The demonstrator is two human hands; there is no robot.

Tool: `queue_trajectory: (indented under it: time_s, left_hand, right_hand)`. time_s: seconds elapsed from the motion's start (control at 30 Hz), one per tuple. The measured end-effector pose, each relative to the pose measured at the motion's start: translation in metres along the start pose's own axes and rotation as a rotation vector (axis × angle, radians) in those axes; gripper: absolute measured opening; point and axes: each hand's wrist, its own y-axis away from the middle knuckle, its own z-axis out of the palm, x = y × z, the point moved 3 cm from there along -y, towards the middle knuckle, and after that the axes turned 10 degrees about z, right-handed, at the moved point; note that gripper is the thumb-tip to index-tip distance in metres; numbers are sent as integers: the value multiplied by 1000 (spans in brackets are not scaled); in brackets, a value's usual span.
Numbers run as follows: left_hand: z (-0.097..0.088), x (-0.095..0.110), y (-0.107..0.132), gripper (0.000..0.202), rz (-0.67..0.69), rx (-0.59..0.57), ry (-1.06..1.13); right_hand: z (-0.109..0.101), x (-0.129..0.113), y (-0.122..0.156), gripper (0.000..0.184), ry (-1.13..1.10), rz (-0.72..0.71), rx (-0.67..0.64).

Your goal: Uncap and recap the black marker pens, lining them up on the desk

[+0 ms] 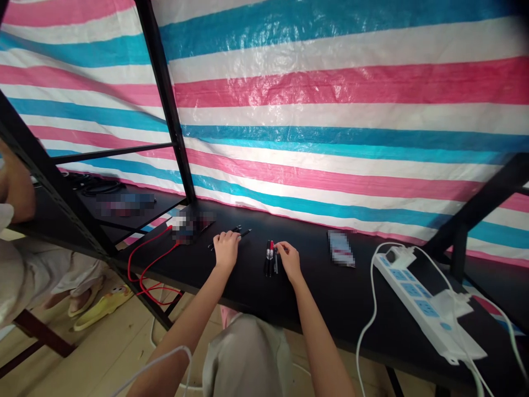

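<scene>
Several black pens lie on the black table [252, 281]. My left hand [226, 251] rests over some of them with its fingers curled together. A dark pen [247, 232] sticks out to the right from under its fingertips, and other pen ends show beyond and to the left of the hand. In the middle is a small row of upright-pointing pens [269, 262], with one red cap [271, 245] among them. Beside this row, the fingertips of my right hand [290, 260] pinch the top of the rightmost pen [276, 263].
To the right lies a blurred phone [341, 249]; beyond it is a white power strip [425, 306] with plugs and cables. A white charger [177, 223] with red cables [142, 281] sits at the left. A striped sheet [330, 121] hangs behind. Another person [19, 187] sits far left.
</scene>
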Motion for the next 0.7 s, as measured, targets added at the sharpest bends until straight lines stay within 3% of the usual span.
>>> queue_trajectory:
  time_s: [0.2, 0.43, 0.57, 0.7]
  left_hand:
    - [5, -9, -3, 20, -67, -84, -112]
    - [4, -8, -6, 21, -111, -90, -164]
    - [3, -2, -6, 17, -43, -114, -97]
    - [3, 17, -3, 12, 46, -120, 93]
  right_hand:
    - [2, -1, 0, 32, 46, -7, -22]
    - [2, -2, 2, 32, 118, -5, -11]
    - [-3, -2, 5, 31, 272, 31, 74]
    - [-6, -2, 7, 22, 472, 56, 140]
